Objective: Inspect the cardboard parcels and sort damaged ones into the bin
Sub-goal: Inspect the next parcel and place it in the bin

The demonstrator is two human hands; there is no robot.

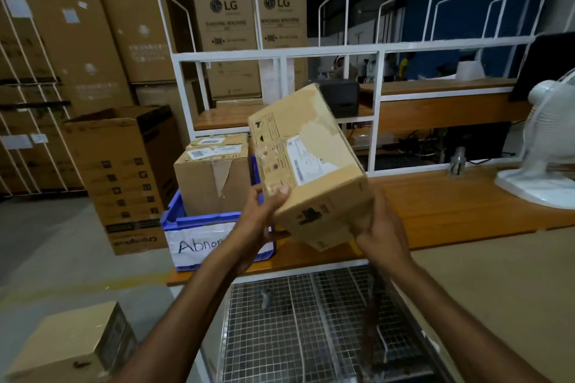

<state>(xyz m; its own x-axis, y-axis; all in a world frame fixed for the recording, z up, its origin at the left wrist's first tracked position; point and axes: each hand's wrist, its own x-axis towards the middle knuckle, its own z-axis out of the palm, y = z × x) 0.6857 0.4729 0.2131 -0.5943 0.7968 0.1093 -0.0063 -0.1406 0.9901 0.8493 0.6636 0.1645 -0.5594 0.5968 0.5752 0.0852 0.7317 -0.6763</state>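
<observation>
I hold a brown cardboard parcel (311, 162) tilted in the air above the wooden bench, its white shipping label and torn clear tape facing me. My left hand (261, 214) grips its near left corner, thumb on top. My right hand (381, 227) holds its lower right end from beneath. Left of the parcel stands a blue plastic bin (186, 221) with a white label reading "Abnor…". Inside the bin stands a cardboard parcel (214, 180) with peeling tape, and a smaller parcel (217, 141) lies on top of it.
The wooden bench (451, 208) carries a white fan (547, 146) at right and a white metal shelf frame (376, 109) behind. A wire-mesh cart (298, 320) sits below my arms. An open tall carton (124, 171) and a small box (71, 342) stand at left.
</observation>
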